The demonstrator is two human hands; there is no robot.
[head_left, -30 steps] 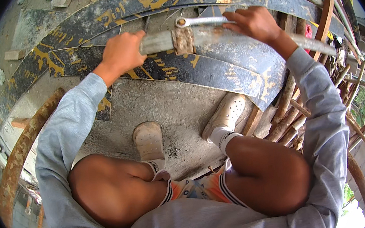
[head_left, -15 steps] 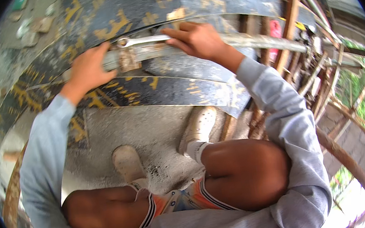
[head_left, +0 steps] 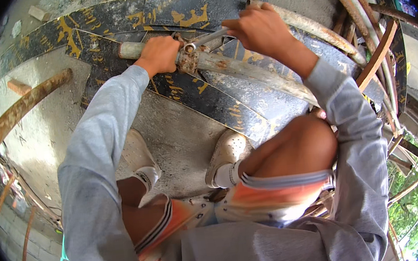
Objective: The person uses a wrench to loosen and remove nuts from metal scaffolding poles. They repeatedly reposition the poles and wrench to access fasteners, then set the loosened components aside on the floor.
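A long, worn metal pipe lies slantwise in front of me, with a rusty pipe clamp round it. My left hand is closed over the pipe just left of the clamp; its fingertips are partly hidden on the far side. In my right hand is a silver wrench, gripped by its right end. The wrench's ring end sits at the top of the clamp, where a nut or bolt is too small to make out. The handle slants up to the right.
Dark boards with yellow print lie under the pipe. A second rusty pipe curves away at the right, near more pipes and a wooden strip. At the left another rusty pipe stretches past a wood block. My feet rest on concrete.
My left hand has gone from spread beside the clamp to closed on the pipe. The wrench has tilted, its right end raised with my right hand. The whole view has shifted.
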